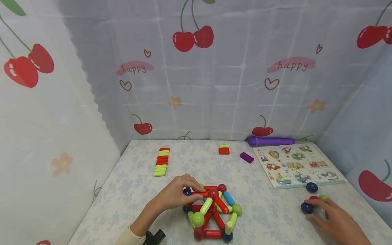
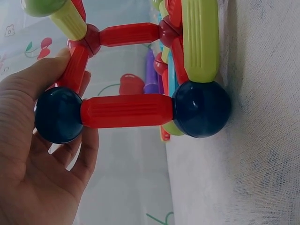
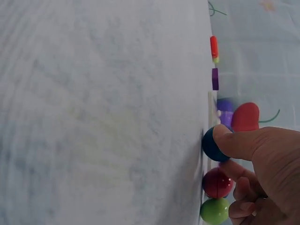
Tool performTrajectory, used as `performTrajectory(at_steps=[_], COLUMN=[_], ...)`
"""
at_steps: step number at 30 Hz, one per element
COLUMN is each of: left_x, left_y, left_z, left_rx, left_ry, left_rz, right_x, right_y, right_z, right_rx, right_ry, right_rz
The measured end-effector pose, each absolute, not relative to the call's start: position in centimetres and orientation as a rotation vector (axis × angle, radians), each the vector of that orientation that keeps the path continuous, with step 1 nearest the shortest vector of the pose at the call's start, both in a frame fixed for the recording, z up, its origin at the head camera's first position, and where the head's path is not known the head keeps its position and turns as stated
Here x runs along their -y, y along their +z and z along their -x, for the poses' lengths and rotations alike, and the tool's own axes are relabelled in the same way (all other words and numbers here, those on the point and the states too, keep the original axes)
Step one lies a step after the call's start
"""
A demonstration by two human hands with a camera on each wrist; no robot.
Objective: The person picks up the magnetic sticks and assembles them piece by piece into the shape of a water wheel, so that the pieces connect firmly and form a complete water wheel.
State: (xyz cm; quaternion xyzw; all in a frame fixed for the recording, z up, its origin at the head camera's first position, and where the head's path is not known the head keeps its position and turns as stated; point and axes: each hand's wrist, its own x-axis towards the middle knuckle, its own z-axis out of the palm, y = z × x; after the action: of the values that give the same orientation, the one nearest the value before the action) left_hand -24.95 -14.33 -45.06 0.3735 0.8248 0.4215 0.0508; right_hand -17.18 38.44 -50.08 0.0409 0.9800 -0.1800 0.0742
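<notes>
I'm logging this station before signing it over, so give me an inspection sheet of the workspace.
Surface: table, pale with a bluish pattern.
Job's things: ball-and-rod structure, partly hidden; row of rods, red and yellow-green; smaller rod group; red ball and green ball near the right hand; spare blue ball at the board's near edge.
Clutter: picture board, flat; purple stick behind it; purple block.
Left hand: pinches a red rod of the structure.
Right hand: dark blue ball between thumb and finger.
Cables: nothing seen.
Surroundings: cloth backdrop printed with cherries, hearts and "happy".
</notes>
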Motion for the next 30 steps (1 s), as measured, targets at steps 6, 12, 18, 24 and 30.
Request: performTrajectory(at_steps=[6,12,18,24,30], left_x=[14.4,14.4,14.3,14.2,14.2], left_y=[-45.0,-44.8,-44.9,-45.1,-44.8], left_z=[24.9,24.8,24.8,24.8,24.6], left_rx=[-2.519,-2.533,-2.538,-2.523,-2.517], left_ry=[1.282,1.281,1.283,1.289,1.288], left_rz=[-1.136,-1.143,-1.143,-1.141,-1.113], right_x=[-36.4,-31.3,-24.5,-20.5,-18.8], right_y=[-49.7,-47.2,-44.4,-43.5,-43.7], right_z=[17.8,16.8,14.7,13.8,14.1], right_rx=[-2.914,-3.077,-3.061,-2.767,-2.659], right_ry=[-0.584,-0.739,-1.039,-1.269,-1.319], right_rz=[-0.126,0.107,0.386,0.629,0.700])
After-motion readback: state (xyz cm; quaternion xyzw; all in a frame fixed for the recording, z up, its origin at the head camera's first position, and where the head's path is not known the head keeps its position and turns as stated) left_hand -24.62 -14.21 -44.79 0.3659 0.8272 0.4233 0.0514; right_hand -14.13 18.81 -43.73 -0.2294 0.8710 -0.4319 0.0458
